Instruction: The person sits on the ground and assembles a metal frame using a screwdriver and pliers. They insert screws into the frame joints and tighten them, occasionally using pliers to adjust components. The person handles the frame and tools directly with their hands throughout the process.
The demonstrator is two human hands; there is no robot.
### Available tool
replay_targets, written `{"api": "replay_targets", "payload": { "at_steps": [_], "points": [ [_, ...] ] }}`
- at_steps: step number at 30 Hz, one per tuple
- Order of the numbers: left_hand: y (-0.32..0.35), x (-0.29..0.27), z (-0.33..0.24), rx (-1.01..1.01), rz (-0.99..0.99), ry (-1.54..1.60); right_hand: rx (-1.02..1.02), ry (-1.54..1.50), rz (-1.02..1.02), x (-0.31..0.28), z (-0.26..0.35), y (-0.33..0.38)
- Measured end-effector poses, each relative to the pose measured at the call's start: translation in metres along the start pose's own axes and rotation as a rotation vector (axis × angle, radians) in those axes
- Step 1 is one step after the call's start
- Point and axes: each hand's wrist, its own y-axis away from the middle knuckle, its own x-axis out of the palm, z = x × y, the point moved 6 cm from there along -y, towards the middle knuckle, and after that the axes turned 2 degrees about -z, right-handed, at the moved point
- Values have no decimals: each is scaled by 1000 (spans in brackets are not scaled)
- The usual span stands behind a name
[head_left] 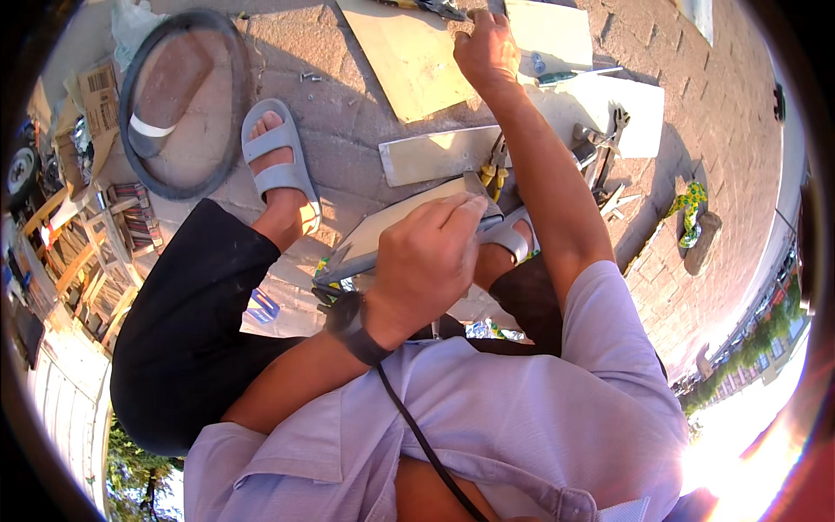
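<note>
— What's nearest the camera?

— The left hand (426, 261), a dark watch (352, 324) on its wrist, fingers curled and pressed down over the edge of a pale flat panel (391, 228) that lies tilted across the person's lap, above the black trousers (191, 322).

— Is it pinching the panel?

— It looks like a closed grip on the upper edge, though the fingertips are hidden, so I can't say how tight.

— And beyond that?

— A foot in a grey slide sandal (280, 161) rests on the brick paving (348, 104). Just past the panel lies a grey strip of board (435, 155), with yellow-handled pliers (494, 174) at its right end and a heap of metal tools (604, 148) beside them.

— The other hand?

— The right hand (487, 48) reaches to the far edge of the paving, fingers bunched together between two pale boards (409, 56). A black rubber tyre (183, 100) lies at the far left.
</note>
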Motion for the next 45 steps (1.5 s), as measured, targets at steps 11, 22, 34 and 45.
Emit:
{"api": "replay_targets", "payload": {
  "at_steps": [11,22,34,45],
  "points": [
    [-9,-4,6,-7,13,5,-167,-147,201,28,3,0],
    [-12,-4,12,36,-19,10,-321,78,208,43,7,-66],
    [-10,-4,9,52,-30,-37,479,-657,257,-87,-46,69],
    [-4,6,15,151,-63,-236,562,-1258,122,-187,20,221]
  ]
}}
